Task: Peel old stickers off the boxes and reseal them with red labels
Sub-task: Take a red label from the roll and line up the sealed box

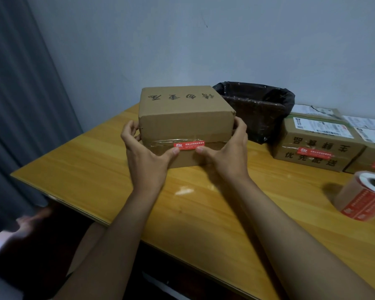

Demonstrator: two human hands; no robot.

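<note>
1. A cardboard box [183, 111] with handwritten characters on top stands on the wooden desk [85, 169].
2. The left hand [146, 156] and the right hand [227, 152] grip its two sides, fingers curled round the side edges, thumbs pressing the front face.
3. Both thumbs touch the ends of a red label [189, 145] stuck across the taped seam.
4. A bin lined with a black bag [258, 109] stands behind the box to the right.
5. Further right lie other boxes [318, 144] bearing red labels and white shipping slips.
6. A roll of red labels [365, 195] rests near the desk's right edge.

1 head-height view, forward and down, close over the table [78, 169]
</note>
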